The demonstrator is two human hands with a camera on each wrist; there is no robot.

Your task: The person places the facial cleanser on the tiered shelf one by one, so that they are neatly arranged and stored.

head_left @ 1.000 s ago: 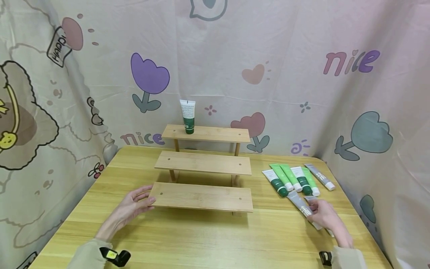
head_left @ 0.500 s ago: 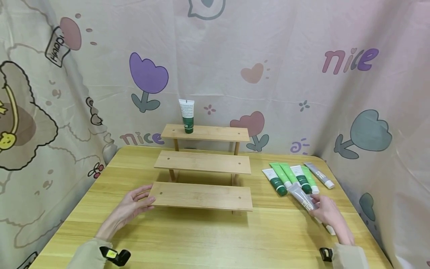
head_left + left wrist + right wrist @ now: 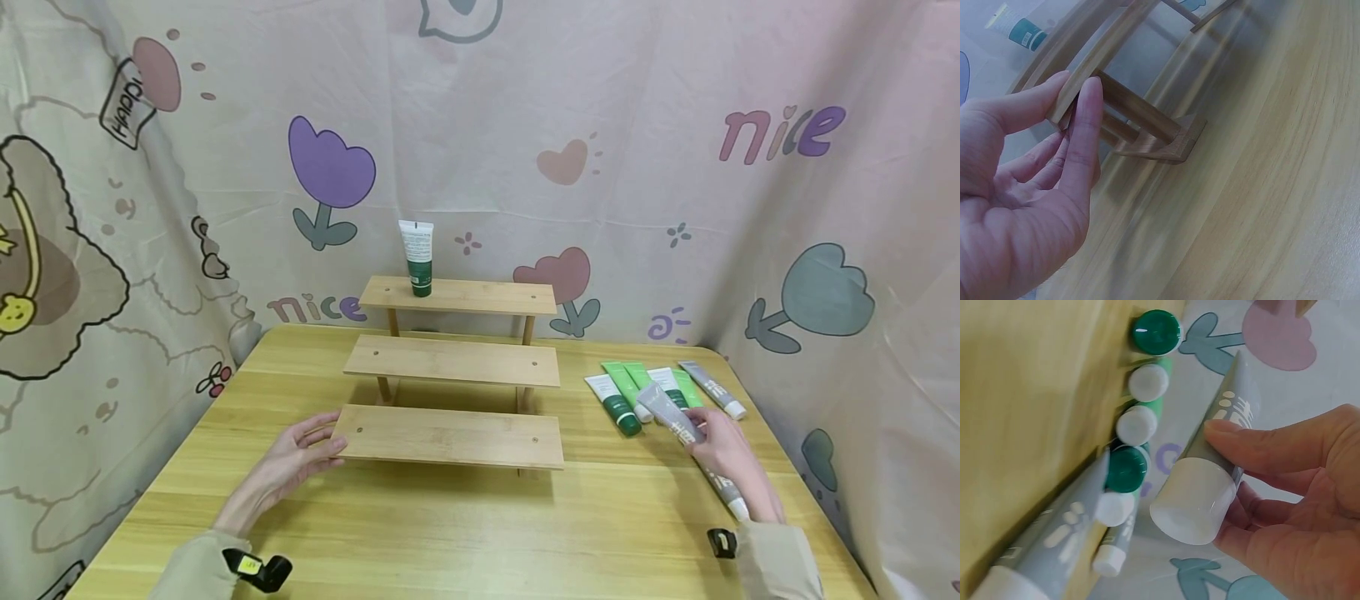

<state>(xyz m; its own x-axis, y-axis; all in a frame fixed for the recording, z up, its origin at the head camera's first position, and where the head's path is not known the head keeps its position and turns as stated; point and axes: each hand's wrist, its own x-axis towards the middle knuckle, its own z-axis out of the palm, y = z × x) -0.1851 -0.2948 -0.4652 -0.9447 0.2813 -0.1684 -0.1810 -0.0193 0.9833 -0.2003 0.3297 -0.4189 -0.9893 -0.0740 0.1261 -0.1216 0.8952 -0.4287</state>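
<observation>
My left hand pinches the left end of the lowest board of a three-step wooden rack; in the left wrist view the thumb lies above the board and fingers below. On the rack's top step a white and green tube stands upright on its cap. At the right, my right hand holds a grey tube near its white cap, lifted off the table. Beneath that hand another grey tube lies on the table.
Past the right hand lie several tubes: a white and dark-green tube, a light-green tube and a grey tube among them. The wooden table ends at a printed curtain behind and at both sides.
The right hand has picked up one grey tube from the table and raised it slightly away from me. The left hand keeps its hold on the rack.
</observation>
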